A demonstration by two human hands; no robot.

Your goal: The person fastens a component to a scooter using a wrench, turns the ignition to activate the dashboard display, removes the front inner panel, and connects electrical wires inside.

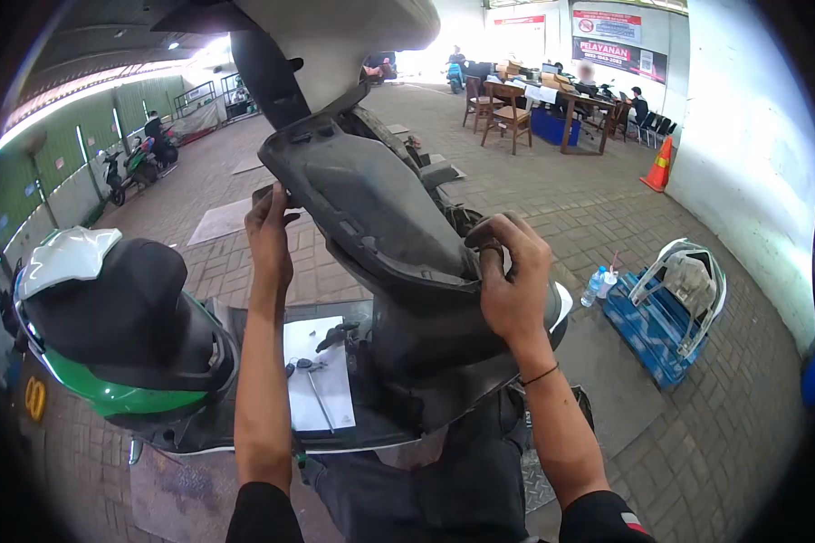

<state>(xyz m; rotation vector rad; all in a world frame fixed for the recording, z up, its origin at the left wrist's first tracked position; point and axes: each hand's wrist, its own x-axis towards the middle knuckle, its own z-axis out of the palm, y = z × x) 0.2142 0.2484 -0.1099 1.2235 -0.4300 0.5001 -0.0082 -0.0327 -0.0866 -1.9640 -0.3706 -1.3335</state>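
Observation:
A scooter's black under-seat storage box (371, 195) stands tilted in front of me, below the raised seat (362, 27). My left hand (270, 237) is closed on the left side of its rim, fingers partly hidden behind the edge. At the rear right corner of the rim, my right hand (513, 276) is curled with thumb and fingers pinching the edge. Below, on the floorboard, lies a white sheet of paper (312, 394) bearing keys (304, 365) and a thin metal tool (321, 400).
A black and green scooter front (145, 335) is at left. On the right, a blue crate (638, 330) carries a pale grab rail (697, 290), beside a water bottle (594, 286). Farther back are an orange cone (658, 167), chairs (509, 118) and a desk (580, 100) with people.

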